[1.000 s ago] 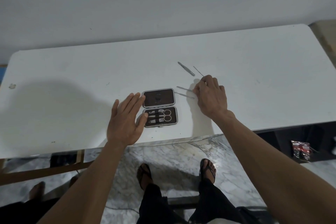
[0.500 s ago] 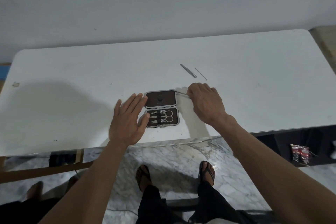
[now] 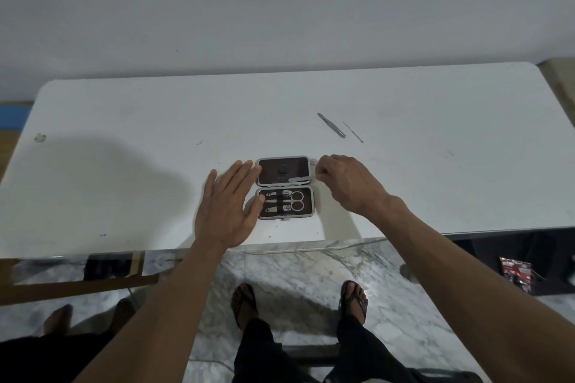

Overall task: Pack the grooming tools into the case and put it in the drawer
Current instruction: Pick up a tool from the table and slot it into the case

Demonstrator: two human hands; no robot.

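A: Logging status. Your case [image 3: 284,186] is lying open near the front edge of the table [image 3: 124,134], about midway along it, hinge running left to right. The near half is already holding scissors [image 3: 297,199], clippers [image 3: 280,195] and what is probably a file, all lying with their long axes parallel to the front edge.

B: And the hands?

A: Your left hand [image 3: 228,207] is lying flat with its fingers straight and together, bracing the case's left side. Your right hand [image 3: 345,185] is pinching a thin metal tool [image 3: 299,179] and is bringing it over the far half, right side. That tool's long axis is running left to right, free tip pointing toward your left hand.

B: What is outstanding?

A: The tweezers [image 3: 331,125] and a slim pick [image 3: 353,132] are waiting loose farther back on the table, toward the right. Both are lying diagonally, near ends angled toward the right edge, side by side but not touching. I judge you roughly half packed: seating this tool, two more pickups, closing, then stowing. No drawer is showing in view.
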